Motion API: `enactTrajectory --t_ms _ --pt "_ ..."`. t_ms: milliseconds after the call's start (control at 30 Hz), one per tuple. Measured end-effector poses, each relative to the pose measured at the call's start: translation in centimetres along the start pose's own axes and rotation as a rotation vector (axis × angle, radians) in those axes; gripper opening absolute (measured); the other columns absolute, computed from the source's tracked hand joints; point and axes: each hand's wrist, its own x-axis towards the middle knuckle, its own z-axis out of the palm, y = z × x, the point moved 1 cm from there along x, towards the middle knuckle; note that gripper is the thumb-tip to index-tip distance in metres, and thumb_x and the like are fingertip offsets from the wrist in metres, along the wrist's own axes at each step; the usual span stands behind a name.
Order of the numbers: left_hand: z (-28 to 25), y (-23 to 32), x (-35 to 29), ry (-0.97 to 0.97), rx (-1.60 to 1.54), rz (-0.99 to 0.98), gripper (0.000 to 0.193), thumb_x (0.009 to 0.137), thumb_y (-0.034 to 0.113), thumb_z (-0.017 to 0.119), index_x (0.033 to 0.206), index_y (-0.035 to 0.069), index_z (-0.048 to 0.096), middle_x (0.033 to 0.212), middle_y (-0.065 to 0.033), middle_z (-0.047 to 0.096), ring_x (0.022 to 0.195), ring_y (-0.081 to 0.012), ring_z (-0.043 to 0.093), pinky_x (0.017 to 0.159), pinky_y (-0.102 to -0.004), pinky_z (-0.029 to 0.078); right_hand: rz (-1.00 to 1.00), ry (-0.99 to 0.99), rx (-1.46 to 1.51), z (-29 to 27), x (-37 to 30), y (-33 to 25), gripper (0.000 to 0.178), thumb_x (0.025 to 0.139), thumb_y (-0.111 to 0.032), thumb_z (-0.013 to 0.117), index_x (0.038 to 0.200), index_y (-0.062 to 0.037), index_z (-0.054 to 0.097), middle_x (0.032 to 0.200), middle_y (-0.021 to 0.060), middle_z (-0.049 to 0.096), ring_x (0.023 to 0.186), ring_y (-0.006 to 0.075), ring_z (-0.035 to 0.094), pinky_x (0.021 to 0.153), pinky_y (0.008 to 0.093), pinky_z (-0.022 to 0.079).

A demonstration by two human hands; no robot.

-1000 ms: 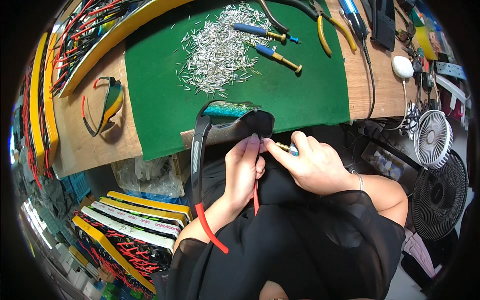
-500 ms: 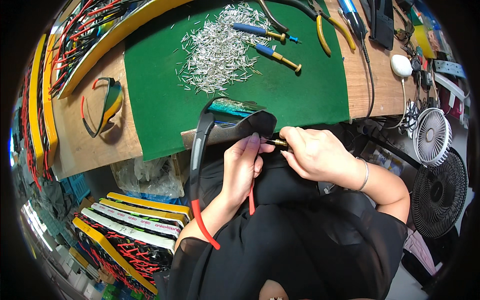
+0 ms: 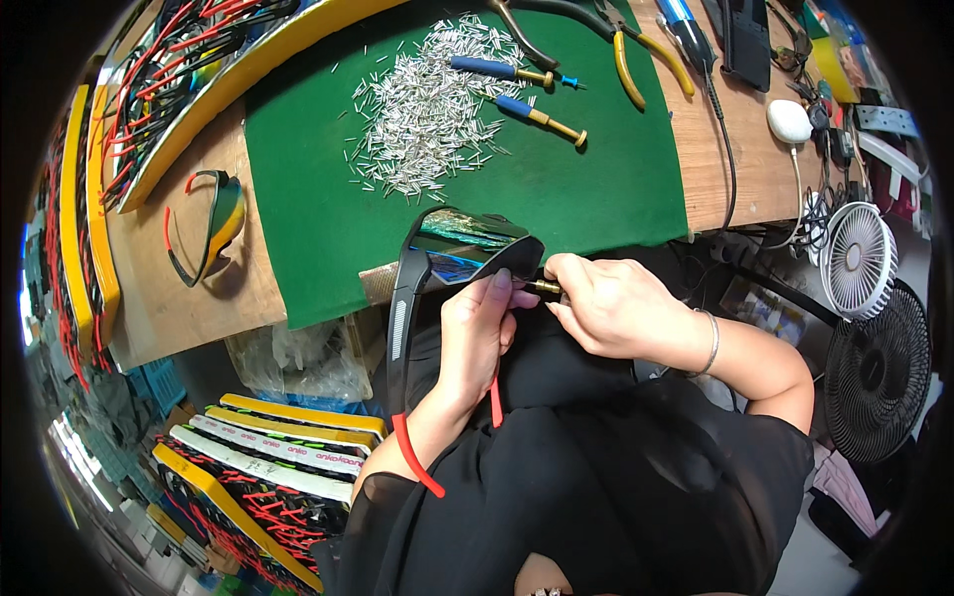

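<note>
Wraparound sunglasses (image 3: 400,333) with black temples, red tips and a mirrored green-blue lens are in my left hand (image 3: 472,338), just off the table's front edge. Thumb and fingers pinch the frame near the hinge at the lens's right end. My right hand (image 3: 621,313) is closed around a slim screwdriver (image 3: 547,287) with a brass-coloured collar; its handle is mostly hidden in my fist. The screwdriver's thin shaft points left to the spot under my left fingertips, where the tip is hidden. One red temple tip (image 3: 496,399) hangs below my left hand.
On the green mat (image 3: 308,189) lie a pile of small metal pins (image 3: 427,124), two blue-handled screwdrivers (image 3: 484,68) and yellow-handled cutters (image 3: 626,74). Other sunglasses (image 3: 234,221) rest at left, near yellow-edged trays (image 3: 219,114). Two fans (image 3: 860,263) stand at right; a corded tool (image 3: 693,40) lies behind.
The sunglasses have tilted a little, so more of the mirrored lens shows. Both hands stay nearly in place with the screwdriver at the frame. The whole view has shifted slightly.
</note>
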Motion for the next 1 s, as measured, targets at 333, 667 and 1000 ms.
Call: enactTrajectory --t_ms 333,667,1000 --pt "0.0 0.1 -0.1 -0.035 -0.032 -0.065 0.023 0.093 0.018 0.044 0.09 0.0 0.057 0.077 -0.0059 0.062 0.045 -0.0019 0.036 0.039 -0.0164 0.028 0.051 -0.02 0.003 -0.8 0.3 -0.2 0.027 0.076 -0.011 0.059 0.096 0.0 0.043 0.064 0.0122 0.054 0.06 0.0281 0.058 0.053 0.036 0.046" --pt "-0.4 0.8 -0.1 -0.099 -0.08 -0.119 0.023 0.092 0.014 0.045 0.102 -0.005 0.053 0.084 -0.007 0.063 0.05 -0.0028 0.041 0.044 -0.0157 0.035 0.094 -0.092 0.064 -1.3 0.8 0.2 0.031 0.076 -0.011 0.059 0.097 0.0014 0.041 0.061 0.0142 0.054 0.058 0.031 0.057 0.052 0.0372 0.045" --pt "-0.8 -0.1 0.2 -0.067 -0.191 -0.158 0.023 0.091 0.019 0.049 0.093 -0.002 0.056 0.075 -0.0066 0.062 0.046 -0.0023 0.039 0.041 -0.0155 0.031 0.096 -0.123 0.064 -1.7 1.6 0.1 0.028 0.077 -0.012 0.056 0.094 0.0041 0.042 0.059 0.016 0.055 0.057 0.0314 0.059 0.051 0.0376 0.048"
